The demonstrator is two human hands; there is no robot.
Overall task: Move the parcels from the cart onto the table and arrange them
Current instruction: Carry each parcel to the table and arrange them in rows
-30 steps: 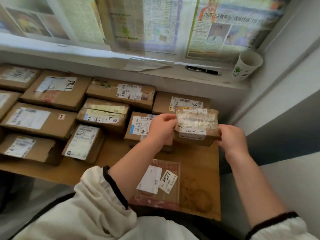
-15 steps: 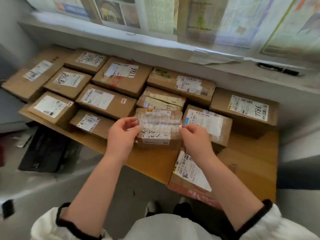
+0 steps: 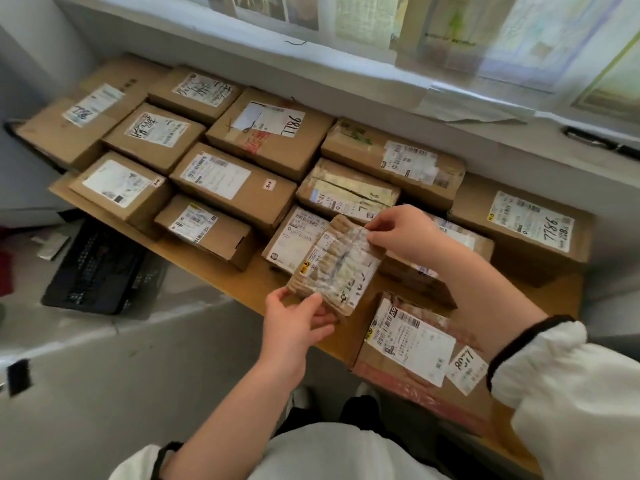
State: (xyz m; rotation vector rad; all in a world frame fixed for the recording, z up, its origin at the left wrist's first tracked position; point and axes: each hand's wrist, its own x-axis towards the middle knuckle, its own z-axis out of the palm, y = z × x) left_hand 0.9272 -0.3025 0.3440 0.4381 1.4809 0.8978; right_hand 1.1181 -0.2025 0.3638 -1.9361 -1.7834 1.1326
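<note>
Dropped to the near corner, the left hand (image 3: 294,323) pinches the small tape-wrapped brown cardboard parcel (image 3: 334,268), now slanted rather than level, above the wooden table (image 3: 252,287). The right hand (image 3: 401,230) nips its far corner with curled fingertips. Slick tape under such thin holds could let it slip floorward.
</note>
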